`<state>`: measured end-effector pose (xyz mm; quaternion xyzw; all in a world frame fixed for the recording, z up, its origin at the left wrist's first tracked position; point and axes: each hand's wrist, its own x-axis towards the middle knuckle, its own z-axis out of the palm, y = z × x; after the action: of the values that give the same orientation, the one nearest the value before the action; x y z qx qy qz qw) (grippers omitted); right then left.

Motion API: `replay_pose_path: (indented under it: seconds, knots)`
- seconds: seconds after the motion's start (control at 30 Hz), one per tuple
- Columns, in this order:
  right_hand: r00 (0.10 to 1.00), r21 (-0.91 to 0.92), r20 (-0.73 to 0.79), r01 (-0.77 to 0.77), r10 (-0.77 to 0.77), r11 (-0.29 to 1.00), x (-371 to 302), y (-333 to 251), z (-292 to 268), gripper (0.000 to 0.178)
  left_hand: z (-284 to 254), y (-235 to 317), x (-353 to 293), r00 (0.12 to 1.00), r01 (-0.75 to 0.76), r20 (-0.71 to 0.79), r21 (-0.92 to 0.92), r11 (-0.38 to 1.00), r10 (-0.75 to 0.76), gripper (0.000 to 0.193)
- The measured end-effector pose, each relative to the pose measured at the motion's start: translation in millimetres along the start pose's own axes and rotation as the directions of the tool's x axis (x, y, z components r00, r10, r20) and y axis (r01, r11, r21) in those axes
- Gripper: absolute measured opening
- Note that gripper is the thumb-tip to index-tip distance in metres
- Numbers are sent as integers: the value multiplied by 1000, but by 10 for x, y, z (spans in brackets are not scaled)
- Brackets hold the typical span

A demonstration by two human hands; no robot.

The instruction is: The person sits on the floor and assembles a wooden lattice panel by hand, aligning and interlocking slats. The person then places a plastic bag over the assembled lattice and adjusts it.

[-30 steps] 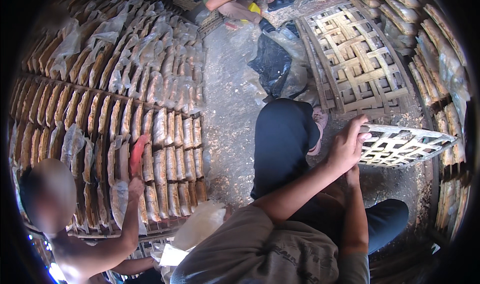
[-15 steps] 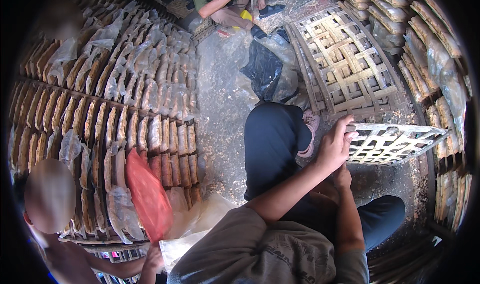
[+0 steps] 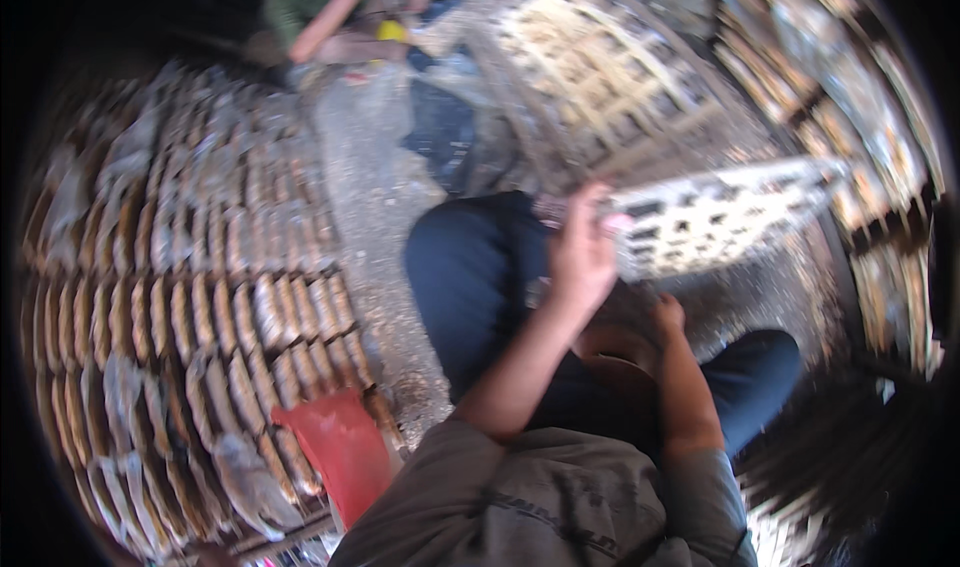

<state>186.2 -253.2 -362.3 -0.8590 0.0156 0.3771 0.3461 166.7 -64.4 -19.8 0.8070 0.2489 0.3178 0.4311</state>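
My left hand (image 3: 585,252) is closed on the near left edge of a woven bamboo tray (image 3: 715,217), holding it tilted above the floor. A stack of similar lattice trays (image 3: 600,77) lies just beyond it. Lower down, my right hand (image 3: 669,315) is beneath the held tray and appears apart from it; motion blur hides how its fingers lie. Between my legs, near that hand, is a brown rounded thing (image 3: 622,345) whose kind I cannot make out.
Racks of flat slabs wrapped in clear plastic (image 3: 190,317) fill the left, with more slabs (image 3: 890,297) at the right. A red plastic sheet (image 3: 345,447) hangs at lower left. A dark plastic bag (image 3: 440,137) lies on the floor. Another person (image 3: 320,17) sits at the far left.
The view has swung, shifting the scene and blurring it. My right hand has come away from beside my left, lower down. The person at lower left has left the view.
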Motion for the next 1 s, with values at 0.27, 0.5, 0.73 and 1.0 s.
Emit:
replay_pose_path:
  seconds: [0.27,0.5,0.73,1.0]
  knots:
    - [986,-70,145,-73,83,995,218,368,508,71,-65,-135,132,997,-65,28,-288,956,76,33]
    - [990,73,137,7,-17,997,123,128,608,70,-103,-220,182,996,-33,67,-354,935,61,35]
    - [992,33,127,16,-20,999,79,-48,591,59,-92,-275,215,994,-87,41,-267,960,102,39]
    - [995,12,92,36,-37,999,112,-104,528,48,-61,-253,238,992,-51,89,-344,937,87,36]
